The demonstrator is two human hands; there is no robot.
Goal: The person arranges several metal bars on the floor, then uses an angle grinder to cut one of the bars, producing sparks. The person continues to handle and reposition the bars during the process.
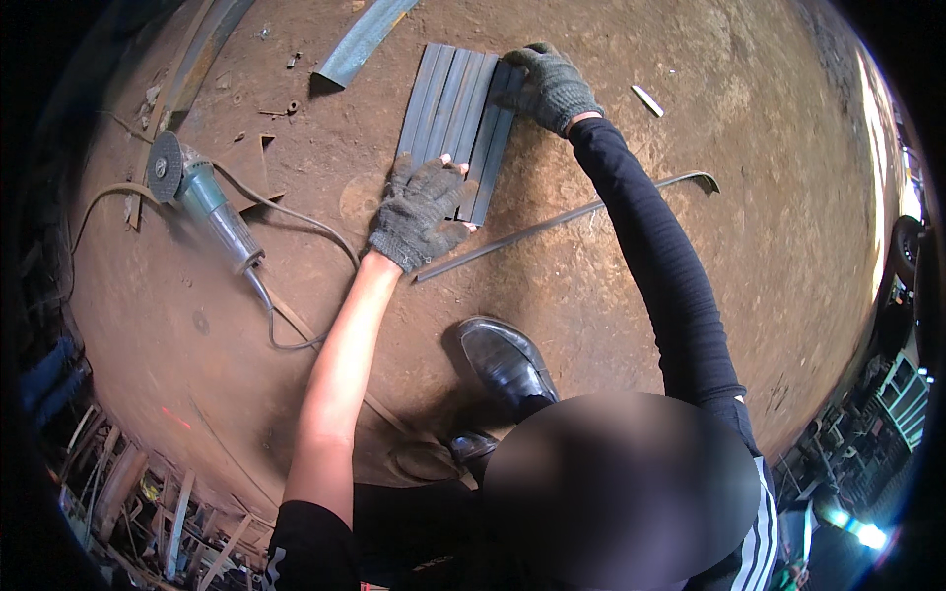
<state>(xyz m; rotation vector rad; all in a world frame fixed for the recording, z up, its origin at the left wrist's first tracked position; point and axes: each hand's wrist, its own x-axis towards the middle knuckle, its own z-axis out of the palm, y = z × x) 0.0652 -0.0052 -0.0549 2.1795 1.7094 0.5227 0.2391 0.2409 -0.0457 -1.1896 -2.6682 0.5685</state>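
Several dark grey metal bars lie side by side on the brown ground ahead of me. My left hand, in a grey knitted glove with bare fingertips, rests across their near ends, fingers spread and laid flat. At the far right corner of the row, my right hand wears a matching glove. Its fingers and thumb bend around the far end of the rightmost bar, hiding that end. This bar sits slightly nearer to me than the others.
An angle grinder with its cord lies to the left. A long thin metal strip with a hooked end runs behind my hands' near side. Beyond are a metal channel piece and a small white piece. Scrap metal piles up at lower left.
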